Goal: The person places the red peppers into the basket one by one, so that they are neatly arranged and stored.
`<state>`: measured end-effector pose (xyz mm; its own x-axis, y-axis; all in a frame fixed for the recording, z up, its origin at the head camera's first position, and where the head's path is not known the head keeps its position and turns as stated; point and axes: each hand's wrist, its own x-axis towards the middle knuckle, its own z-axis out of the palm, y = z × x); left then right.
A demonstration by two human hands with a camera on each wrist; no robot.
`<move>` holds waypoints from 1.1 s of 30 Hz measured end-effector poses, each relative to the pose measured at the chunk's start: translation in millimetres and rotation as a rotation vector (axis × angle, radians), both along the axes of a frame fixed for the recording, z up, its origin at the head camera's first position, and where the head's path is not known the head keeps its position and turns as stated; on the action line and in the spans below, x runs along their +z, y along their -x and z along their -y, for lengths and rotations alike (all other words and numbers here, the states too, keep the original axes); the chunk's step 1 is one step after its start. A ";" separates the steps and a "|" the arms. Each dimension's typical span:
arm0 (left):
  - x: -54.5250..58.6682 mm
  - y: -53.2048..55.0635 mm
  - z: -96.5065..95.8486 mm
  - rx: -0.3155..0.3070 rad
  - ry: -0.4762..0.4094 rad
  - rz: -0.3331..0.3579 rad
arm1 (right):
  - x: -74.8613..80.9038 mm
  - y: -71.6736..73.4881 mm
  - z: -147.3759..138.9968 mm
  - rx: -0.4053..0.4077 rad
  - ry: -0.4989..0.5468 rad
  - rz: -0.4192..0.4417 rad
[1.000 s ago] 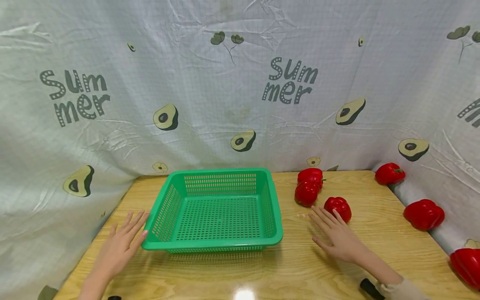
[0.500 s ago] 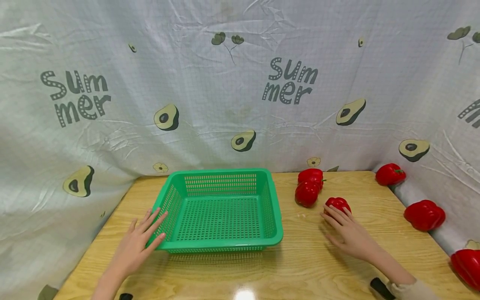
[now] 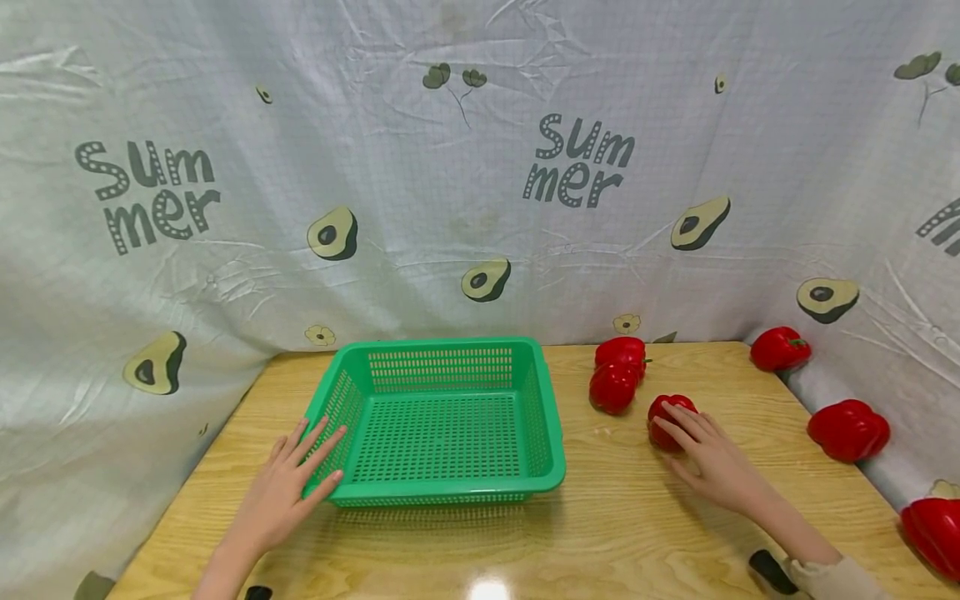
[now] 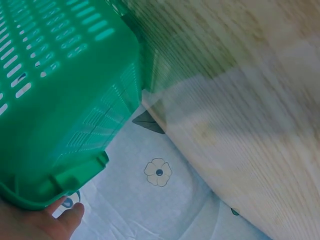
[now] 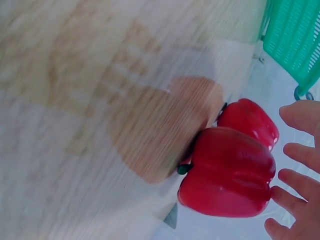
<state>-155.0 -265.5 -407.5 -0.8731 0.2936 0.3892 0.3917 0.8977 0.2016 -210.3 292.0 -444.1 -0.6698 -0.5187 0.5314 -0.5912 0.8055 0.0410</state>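
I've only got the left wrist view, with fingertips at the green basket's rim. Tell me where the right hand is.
Observer: In the head view, the right hand is right of the green basket, its fingers partly covering the nearest red bell pepper.
Operator: Give me what's just beyond that one.
Observer: Two more, farther back and slightly left: a front pepper partly hiding a rear pepper.
Operator: Now check the table's right edge.
Observer: Three more red bell peppers are spread along it: a far pepper, a middle pepper and a close pepper, which the frame cuts off.
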 end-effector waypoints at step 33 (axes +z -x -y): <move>-3.7 4.9 -2.2 -0.028 -0.017 -0.019 | 1.2 -27.4 -65.5 -0.173 0.094 -0.022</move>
<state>-159.8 -263.4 -411.1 -0.8572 0.3112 0.4103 0.4205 0.8830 0.2088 -182.9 357.5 -442.8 -0.7326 -0.3438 0.5874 -0.4432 0.8960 -0.0283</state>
